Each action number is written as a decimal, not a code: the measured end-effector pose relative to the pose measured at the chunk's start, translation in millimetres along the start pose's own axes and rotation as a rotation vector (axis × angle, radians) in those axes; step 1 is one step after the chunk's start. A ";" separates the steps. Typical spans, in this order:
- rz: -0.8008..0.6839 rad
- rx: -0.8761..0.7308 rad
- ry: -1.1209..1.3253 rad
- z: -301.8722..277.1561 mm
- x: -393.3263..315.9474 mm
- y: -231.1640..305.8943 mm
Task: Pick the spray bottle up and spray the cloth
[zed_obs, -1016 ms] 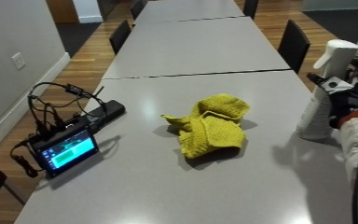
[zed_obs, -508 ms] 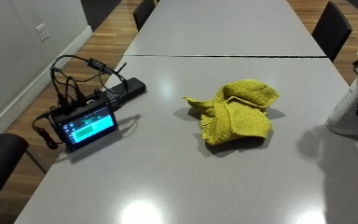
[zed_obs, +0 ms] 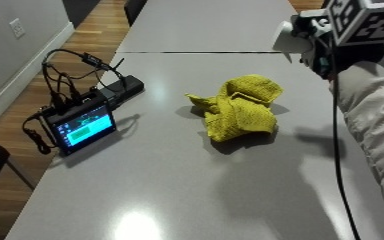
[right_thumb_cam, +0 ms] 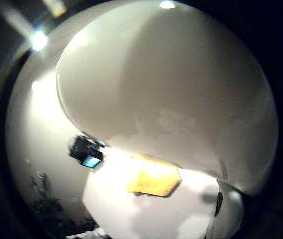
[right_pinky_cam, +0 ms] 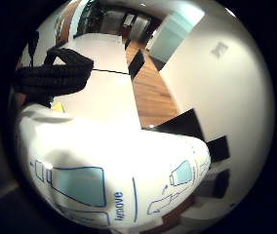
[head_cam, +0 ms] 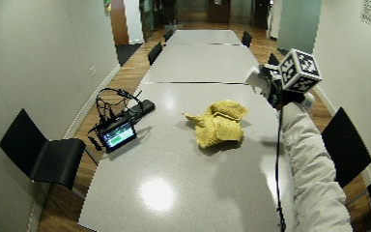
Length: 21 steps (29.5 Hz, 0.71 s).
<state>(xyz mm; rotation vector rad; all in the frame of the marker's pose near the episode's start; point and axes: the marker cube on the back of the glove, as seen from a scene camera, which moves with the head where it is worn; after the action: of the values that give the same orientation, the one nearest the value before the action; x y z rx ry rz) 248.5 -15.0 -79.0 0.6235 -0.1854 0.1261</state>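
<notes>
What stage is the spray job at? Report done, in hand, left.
Done: the spray bottle is off the table, held up in the gloved right hand. In hand: the bottle sits above and to one side of the yellow cloth, which lies crumpled on the table. Left: spraying the cloth; no mist or wet patch shows.

Meeting room, long tables [head_cam: 173, 193], black chairs [head_cam: 41, 157]

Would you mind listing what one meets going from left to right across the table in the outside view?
Small screen with cables → yellow cloth → white spray bottle, raised above the table in the gloved right hand.
</notes>
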 end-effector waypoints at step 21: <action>-0.027 -0.096 -0.196 42.2 -60.0 13.6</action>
<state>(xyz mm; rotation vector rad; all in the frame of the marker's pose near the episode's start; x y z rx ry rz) 181.9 -32.7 -50.3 0.5417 -0.3701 0.0298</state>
